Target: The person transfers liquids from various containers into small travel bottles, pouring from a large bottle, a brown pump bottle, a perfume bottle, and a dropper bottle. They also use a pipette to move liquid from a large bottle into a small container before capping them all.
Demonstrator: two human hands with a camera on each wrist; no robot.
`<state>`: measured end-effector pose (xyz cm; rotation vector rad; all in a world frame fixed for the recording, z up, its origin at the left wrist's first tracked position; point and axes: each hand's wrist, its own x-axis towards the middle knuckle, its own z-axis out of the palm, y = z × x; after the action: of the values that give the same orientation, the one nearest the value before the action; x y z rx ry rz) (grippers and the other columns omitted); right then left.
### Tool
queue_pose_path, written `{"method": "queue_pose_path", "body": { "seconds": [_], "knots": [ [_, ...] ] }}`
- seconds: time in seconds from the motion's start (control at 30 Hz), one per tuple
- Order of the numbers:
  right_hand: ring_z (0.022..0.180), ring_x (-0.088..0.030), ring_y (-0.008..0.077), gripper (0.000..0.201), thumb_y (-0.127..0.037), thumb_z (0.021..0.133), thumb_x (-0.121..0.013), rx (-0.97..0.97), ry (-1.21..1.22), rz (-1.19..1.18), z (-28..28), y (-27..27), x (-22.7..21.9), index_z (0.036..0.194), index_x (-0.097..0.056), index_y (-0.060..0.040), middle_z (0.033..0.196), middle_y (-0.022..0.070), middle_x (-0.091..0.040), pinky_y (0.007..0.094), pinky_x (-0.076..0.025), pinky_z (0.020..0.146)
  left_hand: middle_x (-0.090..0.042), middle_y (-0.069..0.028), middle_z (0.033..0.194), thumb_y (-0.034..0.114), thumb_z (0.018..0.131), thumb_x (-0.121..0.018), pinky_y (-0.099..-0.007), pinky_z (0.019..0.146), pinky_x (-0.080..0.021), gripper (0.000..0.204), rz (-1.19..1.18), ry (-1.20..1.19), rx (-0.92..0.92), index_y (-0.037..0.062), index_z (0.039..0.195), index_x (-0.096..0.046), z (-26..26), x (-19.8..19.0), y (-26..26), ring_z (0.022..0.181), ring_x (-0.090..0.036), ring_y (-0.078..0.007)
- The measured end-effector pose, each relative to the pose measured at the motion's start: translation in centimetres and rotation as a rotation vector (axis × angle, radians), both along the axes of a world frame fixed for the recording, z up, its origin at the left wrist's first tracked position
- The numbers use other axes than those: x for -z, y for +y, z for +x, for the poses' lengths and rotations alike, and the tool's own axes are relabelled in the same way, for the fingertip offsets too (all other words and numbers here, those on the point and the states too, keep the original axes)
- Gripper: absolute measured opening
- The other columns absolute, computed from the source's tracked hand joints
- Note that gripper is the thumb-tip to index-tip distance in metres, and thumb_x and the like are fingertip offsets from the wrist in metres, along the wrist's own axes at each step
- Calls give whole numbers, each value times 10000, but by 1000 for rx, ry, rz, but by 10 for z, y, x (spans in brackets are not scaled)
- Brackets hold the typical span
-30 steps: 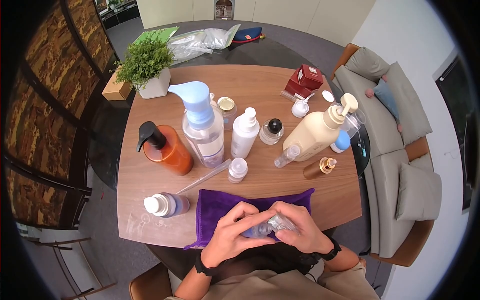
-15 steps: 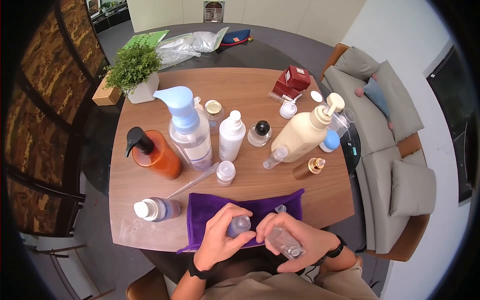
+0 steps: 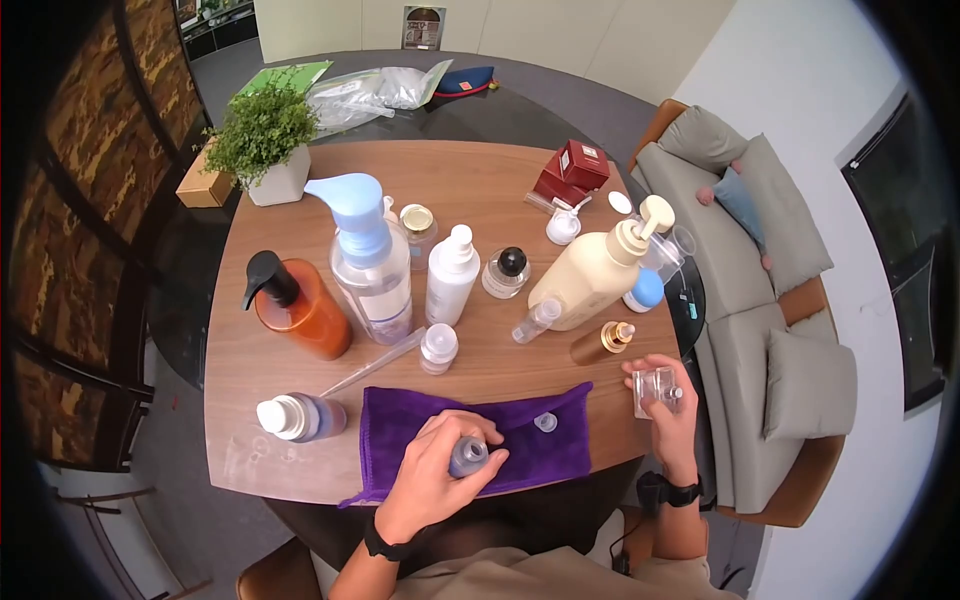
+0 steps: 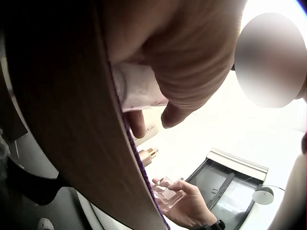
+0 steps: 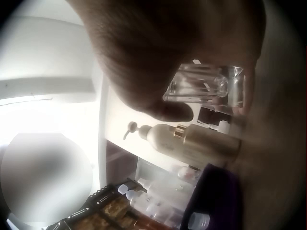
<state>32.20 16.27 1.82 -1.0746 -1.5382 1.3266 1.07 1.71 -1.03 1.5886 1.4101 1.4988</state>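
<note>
My left hand (image 3: 432, 468) grips a small bluish see-through bottle (image 3: 467, 458) over the purple cloth (image 3: 535, 460); its uncapped neck points up. Out at the table's right edge, my right hand (image 3: 676, 430) holds a clear square glass bottle (image 3: 655, 390), thumb across it. The right wrist view has this glass bottle (image 5: 204, 84) close up, lying in the fingers. A small clear cap (image 3: 545, 422) rests on the cloth between the hands. Just beyond the right hand lies a brown dropper bottle (image 3: 600, 343) with a gold collar.
Behind the cloth stand a small white-capped bottle (image 3: 438, 350), a clear pump bottle (image 3: 372, 280), an amber pump bottle (image 3: 310, 315) and a cream pump bottle (image 3: 590, 275). A foam bottle (image 3: 300, 418) is at the left, with a clear plastic stick (image 3: 375, 362) near it.
The hands were together over the cloth and have parted. My right hand has carried the glass bottle right to the table's edge. The small cap now lies on the cloth.
</note>
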Motion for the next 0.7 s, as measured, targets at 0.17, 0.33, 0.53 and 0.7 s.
{"method": "queue_pose_path", "body": {
  "seconds": [0.17,0.33,0.53,0.7],
  "knots": [
    [1282,-710,197,569,59,1018,-620,50,-150,70,-11,0,11,1582,-545,45,1541,178,-683,314,-596,1001,-840,-143,1002,21,905,-877,-422,791,-613,321,-209,80,-97,43,1042,-587,6,1,-11,849,-770,-311],
    [1183,-695,112,617,57,1031,-642,62,-249,52,-19,-1,8,1632,-503,46,1582,170,-676,263,-582,903,-851,-179,1159,65,906,-870,-506,1052,-567,289,-173,96,-104,42,1009,-600,7,-8,2,1164,-774,-385],
    [1251,-698,202,661,-46,992,-782,56,-249,111,-23,1,-10,1602,-536,24,1604,192,-639,351,-563,1034,-790,-214,1387,90,877,-888,-572,1260,-427,282,-100,211,-38,43,998,-637,4,-9,4,1471,-638,-421],
    [1395,-626,369,721,-167,929,-888,-26,-593,542,-28,20,-47,1560,-577,-8,1506,209,-653,461,-474,1191,-798,-187,1351,146,815,-961,-521,1175,-490,380,-46,167,-15,50,1043,-672,0,-7,2,1334,-704,-396]
  ]
}}
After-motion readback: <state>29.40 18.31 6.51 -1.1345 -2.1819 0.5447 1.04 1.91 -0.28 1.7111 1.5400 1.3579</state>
